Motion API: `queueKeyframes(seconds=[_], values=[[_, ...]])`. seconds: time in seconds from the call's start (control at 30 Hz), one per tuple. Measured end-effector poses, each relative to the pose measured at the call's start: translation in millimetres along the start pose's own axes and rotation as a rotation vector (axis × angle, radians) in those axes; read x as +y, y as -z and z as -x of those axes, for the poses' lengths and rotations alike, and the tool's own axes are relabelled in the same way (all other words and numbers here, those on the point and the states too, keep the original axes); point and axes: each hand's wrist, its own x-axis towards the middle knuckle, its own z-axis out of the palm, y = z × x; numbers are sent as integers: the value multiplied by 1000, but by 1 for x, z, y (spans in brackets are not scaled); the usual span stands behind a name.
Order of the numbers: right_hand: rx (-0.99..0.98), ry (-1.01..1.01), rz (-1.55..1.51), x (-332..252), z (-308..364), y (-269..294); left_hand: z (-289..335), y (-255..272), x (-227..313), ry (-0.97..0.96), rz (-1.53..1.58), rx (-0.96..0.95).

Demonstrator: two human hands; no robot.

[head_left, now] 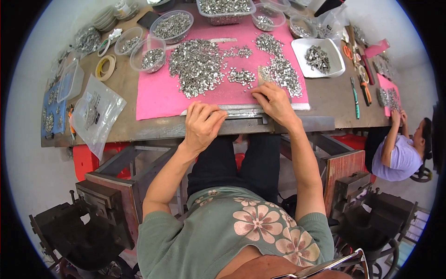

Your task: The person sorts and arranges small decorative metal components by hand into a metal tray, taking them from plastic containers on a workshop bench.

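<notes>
My left hand [203, 122] is at the near edge of a pink mat [153, 100], its fingers curled and pinched together at the left part of a silvery strip [241, 113]. What it holds, if anything, is hidden. My right hand [275, 104] hovers over the mat's right side, thumb and fingertips pressed together beside small loose metal pieces [241, 76]. Anything between those fingertips is too small to name. Beyond my hands lie a large heap of shiny metal pieces [196, 67] and a smaller heap [284, 74] to the right.
Clear tubs [149, 55] of similar pieces line the back. A white tray [320, 72] stands right, near a green-handled toothbrush [355, 100] and orange-handled pliers [366, 93]. A plastic bag [99, 109] and tape roll [106, 68] lie left. Another person [402, 149] works at far right.
</notes>
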Motion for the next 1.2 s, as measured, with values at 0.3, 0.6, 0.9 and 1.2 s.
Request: queueKeyframes(seconds=[0.3,0.6,0.9,1.2], values=[[127,62,175,1,4,-11,-2,2,0,36,-11,-49],[58,8,67,-3,3,0,12,5,-4,33,26,-76],[-38,157,117,4,-14,-2,20,-4,-4,147,73,-17],[-141,132,34,2,-14,9,21,-5,-6,134,63,-27]])
